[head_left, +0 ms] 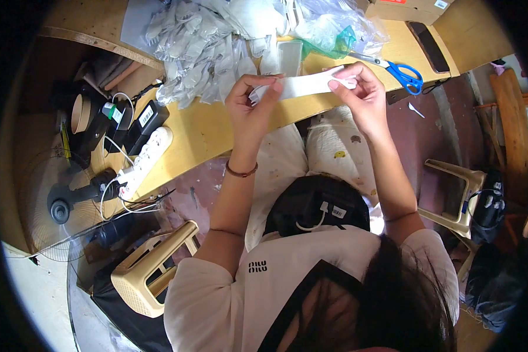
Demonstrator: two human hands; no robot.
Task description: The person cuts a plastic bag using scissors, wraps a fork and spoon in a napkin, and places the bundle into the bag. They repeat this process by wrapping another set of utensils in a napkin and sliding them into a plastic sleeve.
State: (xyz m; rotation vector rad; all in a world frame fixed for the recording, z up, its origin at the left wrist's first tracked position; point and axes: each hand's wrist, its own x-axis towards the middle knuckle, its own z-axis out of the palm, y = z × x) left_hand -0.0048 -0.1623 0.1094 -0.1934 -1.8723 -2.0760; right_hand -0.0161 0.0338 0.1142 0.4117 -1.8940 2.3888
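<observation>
Head view: the white strip (302, 86) is stretched between both hands above the table (211, 126), its long axis crosswise and its right end slightly higher in the frame. The left hand (249, 102) and right hand (364, 94) each pinch one end between thumb and fingertips. The scissors (402, 73) lie just beyond the right hand.

The strip (302, 86) is plain white. The scissors (406, 76) have bright blue handles. The table (205, 129) is yellowish wood. The heap of gloves (199, 47) and the power strip (146, 157) are white. The T-shirt (311, 258) is white with small black lettering, the trousers (334, 146) cream with scattered yellow prints, and the stool (149, 270) beige.
</observation>
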